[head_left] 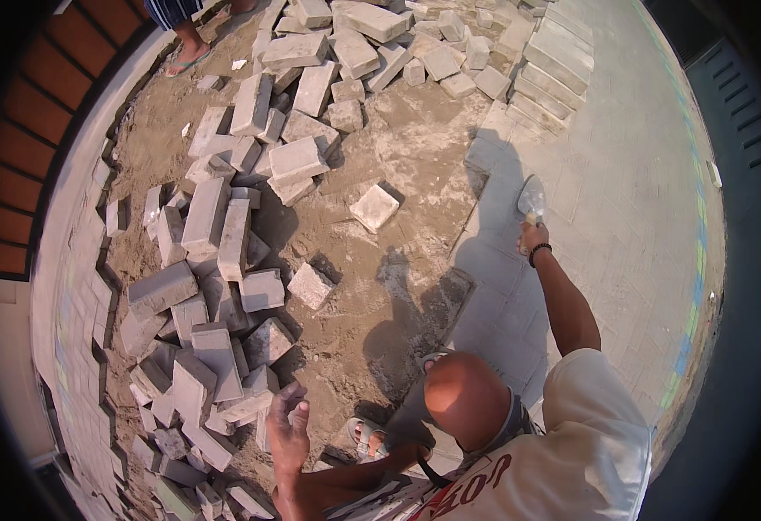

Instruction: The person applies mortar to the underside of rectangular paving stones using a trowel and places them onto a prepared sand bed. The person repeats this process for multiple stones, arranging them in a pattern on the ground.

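Note:
My right hand (532, 236), with a dark bead bracelet at its wrist, is closed round the handle of a trowel (532, 196). The trowel's blade points away from me over the laid grey pavers (602, 217). At the lower left, my left hand (288, 425) is raised with thumb and fingers apart, and nothing shows in it. It is beside the heap of loose grey paving blocks (194, 386); whether it touches the nearest block is unclear. Two single blocks lie on the sand, one pale block (374, 208) near the middle and another block (311, 286) closer to the heap.
Bare sand (415, 130) lies between the heap and the stepped edge of the laid pavers. More blocks (559, 65) are stacked at the far right. At the far left stands another person's sandalled foot (191, 59). An orange-brown slatted gate (29, 130) borders the left side.

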Tool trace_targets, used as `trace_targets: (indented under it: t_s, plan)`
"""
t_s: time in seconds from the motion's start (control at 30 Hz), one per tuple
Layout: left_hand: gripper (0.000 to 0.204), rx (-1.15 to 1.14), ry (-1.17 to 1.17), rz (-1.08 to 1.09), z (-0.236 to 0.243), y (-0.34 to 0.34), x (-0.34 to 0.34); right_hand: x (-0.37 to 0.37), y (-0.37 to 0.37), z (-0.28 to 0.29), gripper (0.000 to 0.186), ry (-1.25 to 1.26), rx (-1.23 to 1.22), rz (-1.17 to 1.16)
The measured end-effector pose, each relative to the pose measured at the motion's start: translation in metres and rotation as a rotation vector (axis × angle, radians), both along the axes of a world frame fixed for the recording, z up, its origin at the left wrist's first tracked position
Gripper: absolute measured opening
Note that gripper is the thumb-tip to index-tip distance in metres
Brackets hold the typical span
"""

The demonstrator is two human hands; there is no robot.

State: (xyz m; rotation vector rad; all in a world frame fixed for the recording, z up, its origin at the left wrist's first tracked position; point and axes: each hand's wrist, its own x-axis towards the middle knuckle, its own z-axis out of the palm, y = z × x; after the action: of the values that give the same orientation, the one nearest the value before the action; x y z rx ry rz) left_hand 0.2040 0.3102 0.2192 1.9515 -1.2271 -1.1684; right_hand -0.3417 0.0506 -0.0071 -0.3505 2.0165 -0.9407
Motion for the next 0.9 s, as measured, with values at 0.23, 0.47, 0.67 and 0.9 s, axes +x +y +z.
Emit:
trace_targets:
  t_s: [0.23, 0.47, 0.67, 0.9]
  plan:
    - [0.039, 0.056, -0.215, -0.228, -0.008, 0.015, 0.003, -0.022, -0.072, -0.064, 0.032, -0.024, -0.159, -0.222]
    - [0.041, 0.099, -0.237, -0.225, -0.005, 0.006, -0.007, 0.036, -0.13, -0.077, 0.022, 0.046, -0.132, 0.051]
    - [0.042, 0.113, -0.309, -0.274, -0.013, 0.008, -0.012, 0.143, -0.135, -0.022, 0.039, 0.129, -0.018, 0.533]
    - [0.043, 0.155, -0.457, -0.238, -0.003, 0.035, -0.012, 0.004, -0.088, -0.048, 0.029, -0.128, -0.342, -0.201]
